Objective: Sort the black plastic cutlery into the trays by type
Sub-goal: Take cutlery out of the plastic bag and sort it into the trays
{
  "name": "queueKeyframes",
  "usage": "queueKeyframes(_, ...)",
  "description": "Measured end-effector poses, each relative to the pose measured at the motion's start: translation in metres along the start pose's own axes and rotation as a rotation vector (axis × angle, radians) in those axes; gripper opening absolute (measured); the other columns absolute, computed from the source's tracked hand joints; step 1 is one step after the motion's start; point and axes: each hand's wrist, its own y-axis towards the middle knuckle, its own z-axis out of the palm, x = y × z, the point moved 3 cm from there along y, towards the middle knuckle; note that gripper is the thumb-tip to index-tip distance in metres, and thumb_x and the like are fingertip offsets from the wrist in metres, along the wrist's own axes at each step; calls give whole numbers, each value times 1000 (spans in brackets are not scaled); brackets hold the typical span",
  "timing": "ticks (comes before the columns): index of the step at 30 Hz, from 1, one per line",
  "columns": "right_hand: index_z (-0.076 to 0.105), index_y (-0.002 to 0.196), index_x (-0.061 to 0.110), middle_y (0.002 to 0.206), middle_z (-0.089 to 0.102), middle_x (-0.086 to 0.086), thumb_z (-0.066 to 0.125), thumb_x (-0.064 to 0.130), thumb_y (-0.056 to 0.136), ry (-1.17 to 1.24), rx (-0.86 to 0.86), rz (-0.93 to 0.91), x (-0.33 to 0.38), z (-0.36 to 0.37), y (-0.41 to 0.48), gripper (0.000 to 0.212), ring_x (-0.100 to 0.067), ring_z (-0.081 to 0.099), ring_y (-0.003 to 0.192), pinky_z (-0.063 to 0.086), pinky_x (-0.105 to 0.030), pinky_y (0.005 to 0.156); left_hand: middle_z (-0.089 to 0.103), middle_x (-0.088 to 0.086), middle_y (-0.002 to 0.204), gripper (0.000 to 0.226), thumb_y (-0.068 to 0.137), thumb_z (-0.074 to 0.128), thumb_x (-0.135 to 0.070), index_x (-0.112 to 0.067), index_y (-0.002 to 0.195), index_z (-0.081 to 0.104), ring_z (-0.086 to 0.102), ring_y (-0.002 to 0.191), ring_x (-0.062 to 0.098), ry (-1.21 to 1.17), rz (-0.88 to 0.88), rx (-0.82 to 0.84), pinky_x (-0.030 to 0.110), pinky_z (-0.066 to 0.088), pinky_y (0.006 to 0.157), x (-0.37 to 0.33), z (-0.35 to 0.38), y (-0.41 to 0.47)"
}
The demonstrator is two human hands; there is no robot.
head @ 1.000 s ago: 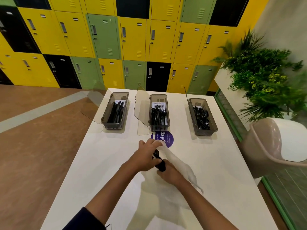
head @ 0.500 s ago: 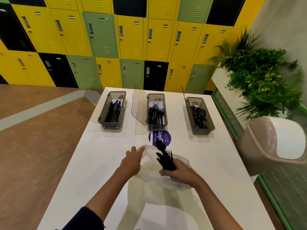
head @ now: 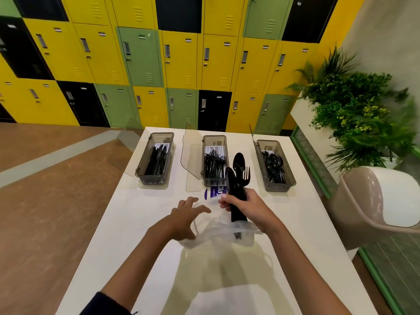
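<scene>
My right hand (head: 246, 206) grips a cutlery bundle (head: 237, 178) above the plastic bag (head: 218, 233); my left hand (head: 185, 214) rests spread on it.

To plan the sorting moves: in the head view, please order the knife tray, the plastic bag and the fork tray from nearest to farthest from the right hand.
From the right hand, which grips the cutlery bundle:
1. plastic bag, just beneath it.
2. fork tray, in the middle, ahead.
3. knife tray, far left.
</scene>
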Motion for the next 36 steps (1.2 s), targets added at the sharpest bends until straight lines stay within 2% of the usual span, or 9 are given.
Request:
queueKeyframes(3,69,100,-1,91,75,-9,65,23,89,-30,5,-3,-4,0,3,27,-10,70,79,54,-25,83,9,6,152,85,79,49,14,-40,141,29,23,132,29,-33,31,-53,33,45,90,-7,7,0)
queueKeyframes(9,70,95,5,92,75,-9,65,22,89,88,-44,17,-10,-7,9,19,-17,71,86,54,-30,87,5,11,153,74,84,45,9,-36,141,32,24,126,35,245,86,-96,30,43,69,-25,29,4)
queueKeyframes(16,65,95,2,87,73,-16,59,18,93,356,-134,9,10,-19,14,17,-21,70,76,58,-31,77,0,10,157,65,93,34,2,-40,143,34,14,136,39,411,20,42,39,33,100,-31,52,14)
queueKeyframes(19,64,87,3,89,74,-18,56,20,94,351,-42,60,9,-14,13,20,-23,72,77,58,-35,81,-1,7,158,69,88,40,0,-41,143,33,10,139,36,212,-14,105,44,20,110,-24,36,19)
queueKeyframes(22,62,82,5,96,73,-20,55,21,95,360,39,119,7,-9,12,22,-26,72,82,57,-35,82,10,0,157,45,97,46,-21,-39,138,41,15,142,28,-90,61,24,45,19,112,-13,9,20)
queueKeyframes(25,62,78,6,95,73,-19,52,18,96,449,94,163,6,-3,14,24,-27,72,87,56,-32,77,36,-6,148,36,100,44,-20,-32,134,50,32,137,13,-643,144,80,36,26,115,-8,-10,15)
queueKeyframes(30,68,76,8,117,68,-13,52,23,95,389,164,135,6,9,23,29,-25,62,111,44,-44,105,58,4,130,41,98,43,-30,-10,133,52,51,124,15,-1174,283,275,38,34,111,-18,-11,15)
queueKeyframes(33,74,83,16,119,68,-3,53,35,93,258,234,171,6,19,24,30,-34,58,88,51,-38,59,65,9,110,40,96,42,-35,-4,117,55,61,109,21,-1255,293,273,31,47,99,-34,-6,20)
queueKeyframes(36,74,101,21,89,72,0,51,44,92,123,279,241,6,24,22,34,-15,39,34,27,-17,32,64,11,87,36,93,47,-37,-3,103,56,64,85,22,-1418,232,160,30,53,84,-46,-3,27)
